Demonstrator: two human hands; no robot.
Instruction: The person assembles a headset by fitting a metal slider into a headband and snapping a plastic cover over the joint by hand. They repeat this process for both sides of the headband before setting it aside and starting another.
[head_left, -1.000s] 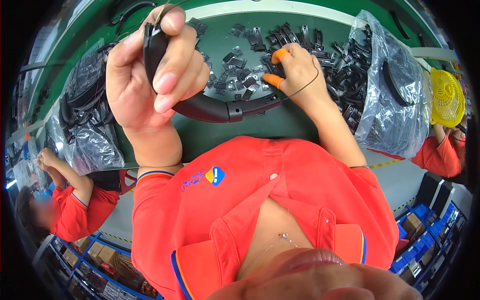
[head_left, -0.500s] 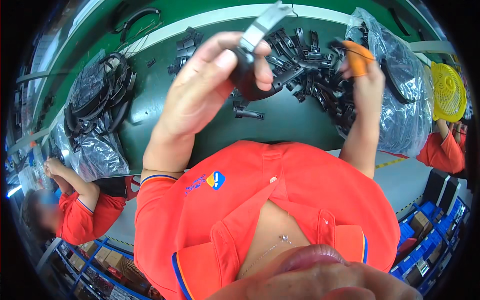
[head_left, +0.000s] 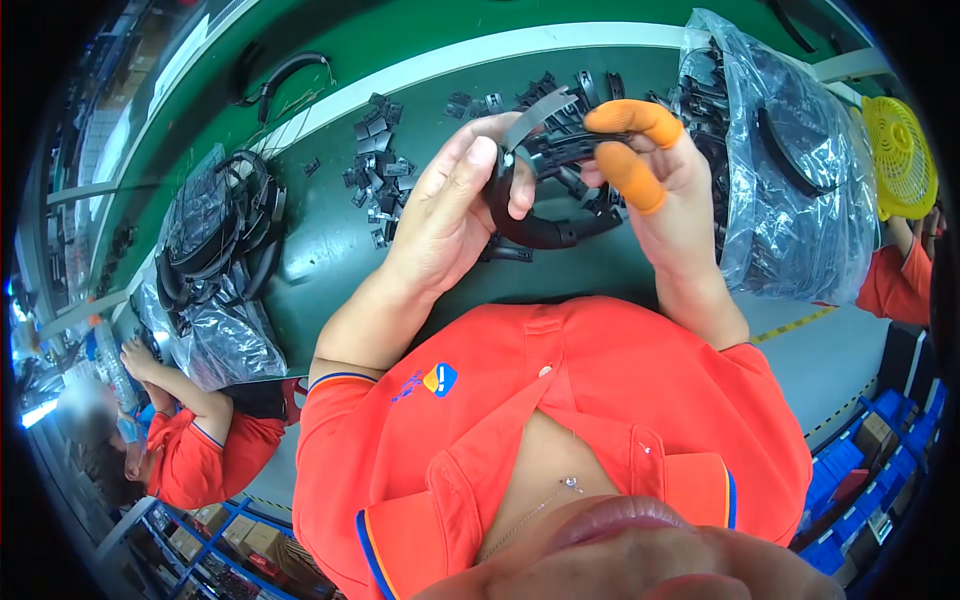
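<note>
My left hand (head_left: 440, 205) is closed around one end of a curved black headband (head_left: 535, 232), which looks like part of a headphone. From that end a thin grey metal strip (head_left: 540, 112) sticks up. Orange finger cots (head_left: 632, 178) cover the thumb and index finger of my right hand (head_left: 680, 200). Between them is a small dark plastic piece (head_left: 570, 150), held against or close beside the strip; whether they touch I cannot tell. The headband's other end reaches below my right fingers. More black plastic pieces (head_left: 378, 165) lie on the green table beyond my hands.
At the left, several black headbands (head_left: 225, 215) lie on a clear plastic bag (head_left: 235, 345). A large clear bag (head_left: 800, 200) of black parts stands at the right, near a yellow slotted round object (head_left: 895, 155). People in red shirts work at both sides.
My right hand has come left from the parts pile to the headband with a dark piece in its fingers. My left hand has lowered the headband slightly and turned it.
</note>
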